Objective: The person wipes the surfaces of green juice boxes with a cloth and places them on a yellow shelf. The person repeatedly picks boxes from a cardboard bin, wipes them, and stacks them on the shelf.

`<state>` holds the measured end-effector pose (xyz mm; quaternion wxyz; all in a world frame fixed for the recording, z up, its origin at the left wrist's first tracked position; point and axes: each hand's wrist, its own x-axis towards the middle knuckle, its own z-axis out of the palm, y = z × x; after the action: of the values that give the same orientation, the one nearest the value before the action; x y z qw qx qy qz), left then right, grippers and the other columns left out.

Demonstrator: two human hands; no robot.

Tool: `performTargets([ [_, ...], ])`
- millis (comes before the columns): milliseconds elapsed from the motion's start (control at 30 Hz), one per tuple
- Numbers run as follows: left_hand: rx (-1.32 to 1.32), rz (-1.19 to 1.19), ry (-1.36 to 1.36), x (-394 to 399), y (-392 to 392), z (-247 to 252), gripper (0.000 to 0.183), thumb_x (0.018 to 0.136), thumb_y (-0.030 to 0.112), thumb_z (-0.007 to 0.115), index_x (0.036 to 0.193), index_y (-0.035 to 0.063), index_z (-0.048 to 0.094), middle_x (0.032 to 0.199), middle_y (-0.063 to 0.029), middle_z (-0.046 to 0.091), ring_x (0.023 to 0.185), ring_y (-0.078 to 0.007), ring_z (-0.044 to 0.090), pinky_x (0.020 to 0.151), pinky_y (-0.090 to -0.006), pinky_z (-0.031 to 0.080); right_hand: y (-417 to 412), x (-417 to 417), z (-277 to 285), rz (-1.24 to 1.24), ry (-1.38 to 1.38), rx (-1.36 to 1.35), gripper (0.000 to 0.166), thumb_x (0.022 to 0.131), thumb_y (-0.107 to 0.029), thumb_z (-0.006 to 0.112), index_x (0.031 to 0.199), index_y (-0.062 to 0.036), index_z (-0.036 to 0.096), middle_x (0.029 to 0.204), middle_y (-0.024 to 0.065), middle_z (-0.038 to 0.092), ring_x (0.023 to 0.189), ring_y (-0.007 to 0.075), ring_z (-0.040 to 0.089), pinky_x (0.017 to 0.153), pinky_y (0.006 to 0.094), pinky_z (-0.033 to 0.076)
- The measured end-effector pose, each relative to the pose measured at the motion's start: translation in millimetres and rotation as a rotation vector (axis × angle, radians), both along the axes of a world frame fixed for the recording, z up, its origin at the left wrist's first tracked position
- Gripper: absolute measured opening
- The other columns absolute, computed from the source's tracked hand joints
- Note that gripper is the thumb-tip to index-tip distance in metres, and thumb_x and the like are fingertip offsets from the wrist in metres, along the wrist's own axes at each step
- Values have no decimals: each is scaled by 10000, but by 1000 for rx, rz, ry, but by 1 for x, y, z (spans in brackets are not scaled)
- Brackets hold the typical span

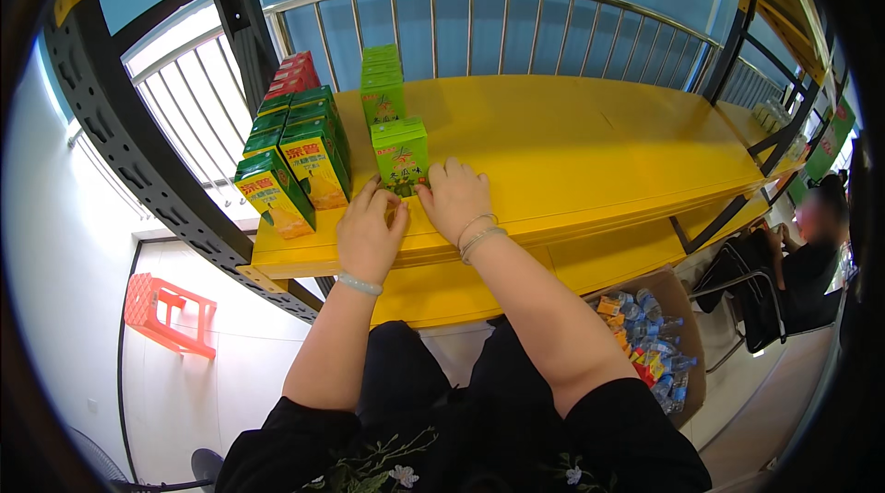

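Note:
A light-green drink carton (401, 154) stands upright near the front edge of the yellow metal shelf (553, 147). My left hand (370, 223) is at its lower left, fingers bent and partly curled. My right hand (456, 199) lies at its right side, fingertips at the carton's lower part; whether it grips is unclear. Behind this carton runs a row of the same light-green cartons (382, 89). To the left stand dark-green and yellow pear drink cartons (318, 165) in two rows, with red cartons (290, 75) behind them.
Black perforated uprights (138, 161) frame the shelf, and a metal railing (470, 30) runs behind it. Below right is a cardboard box (691, 368) of plastic bottles and packets. A red plastic stool (169, 313) stands on the left floor. A person (805, 265) sits at the far right.

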<state>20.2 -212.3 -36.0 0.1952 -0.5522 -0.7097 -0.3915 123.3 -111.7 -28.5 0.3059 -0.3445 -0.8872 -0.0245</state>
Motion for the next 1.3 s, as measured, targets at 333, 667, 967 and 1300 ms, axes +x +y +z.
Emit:
performTargets([
  [333,-28,48,-27,3,0,2,193,766,217,579,895,76,602,1093,-129,528,930,-306,538,761,-361,446,0,2,-3,207,73,122,157,716,-230,602,786,-105,538,807,44,499,770,221,500,630,370,377],
  [667,-94,111,-31,2,2,0,288,782,244,551,1005,64,582,1142,-131,493,1011,-303,494,833,-365,414,3,2,-4,240,23,59,311,746,-248,581,1011,-91,546,933,35,518,845,217,497,671,389,379],
  [967,-160,90,-50,-1,5,2,352,883,265,391,1076,21,556,1189,-172,443,1062,-334,447,895,-374,366,1,1,2,218,-96,-57,391,773,-274,552,1119,-102,496,1099,46,499,911,228,495,731,416,386],
  [1300,-248,99,22,-10,24,-8,384,867,252,417,1118,-26,499,1223,-229,393,1100,-368,410,916,-402,356,3,-2,7,186,-211,-104,409,803,-301,490,1169,-119,472,1188,52,474,950,241,510,770,418,419],
])
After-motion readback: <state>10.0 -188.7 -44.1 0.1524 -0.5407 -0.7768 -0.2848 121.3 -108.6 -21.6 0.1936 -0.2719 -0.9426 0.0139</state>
